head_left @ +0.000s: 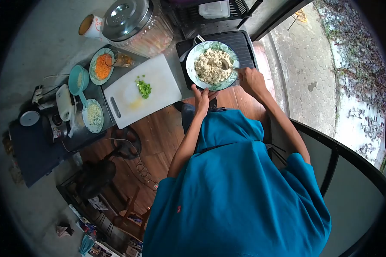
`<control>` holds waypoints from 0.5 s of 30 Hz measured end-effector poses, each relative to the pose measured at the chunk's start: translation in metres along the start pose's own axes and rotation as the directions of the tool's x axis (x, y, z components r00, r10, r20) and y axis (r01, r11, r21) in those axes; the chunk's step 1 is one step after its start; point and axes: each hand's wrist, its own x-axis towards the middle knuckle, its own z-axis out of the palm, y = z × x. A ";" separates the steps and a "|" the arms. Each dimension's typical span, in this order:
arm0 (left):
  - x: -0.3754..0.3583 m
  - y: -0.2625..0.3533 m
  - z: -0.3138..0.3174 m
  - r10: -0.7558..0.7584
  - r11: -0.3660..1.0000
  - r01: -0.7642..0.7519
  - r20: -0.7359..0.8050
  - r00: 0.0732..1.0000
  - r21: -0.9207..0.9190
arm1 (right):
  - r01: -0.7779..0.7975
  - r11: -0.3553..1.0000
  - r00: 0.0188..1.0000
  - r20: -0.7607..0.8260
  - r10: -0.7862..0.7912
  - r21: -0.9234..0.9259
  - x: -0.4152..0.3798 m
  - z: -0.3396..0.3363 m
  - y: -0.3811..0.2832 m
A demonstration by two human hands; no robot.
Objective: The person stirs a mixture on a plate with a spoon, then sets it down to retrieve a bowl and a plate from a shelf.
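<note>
A plate (192, 70) with a green-patterned rim stands on a dark ridged griddle. It holds a heap of pale crumbled food (210, 70) that looks like mashed tofu. My left hand (202, 99) grips the near edge of this plate, the thumb at the rim and part of the fingers hidden below it. My right hand (252, 81) is closed around the handle of a spoon (225, 65), whose bowl lies in the crumbled food at the right side. Left of the plate, a white cutting board (158, 81) bears chopped green onion (144, 88).
A plate of grated carrot (102, 67), a teal handled cup (76, 81) and a plate of chopped pale bits (93, 116) stand left of the board. Behind are a lidded glass jar (148, 40) and the dark griddle (242, 43). A black fan (96, 177) stands on the floor.
</note>
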 end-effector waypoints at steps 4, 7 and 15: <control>-0.005 0.001 0.002 -0.005 1.000 0.005 -0.019 1.000 0.020 | 0.057 0.988 0.998 -0.019 -0.061 -0.141 0.013 -0.024 0.004; -0.012 0.007 0.001 -0.079 0.997 0.078 0.079 0.994 0.011 | 0.102 0.974 0.992 -0.052 -0.114 -0.204 0.018 -0.011 0.012; -0.002 0.008 -0.015 0.032 0.991 -0.031 -0.003 0.999 0.130 | 0.274 0.928 0.962 0.057 -0.268 -0.252 -0.001 0.020 -0.013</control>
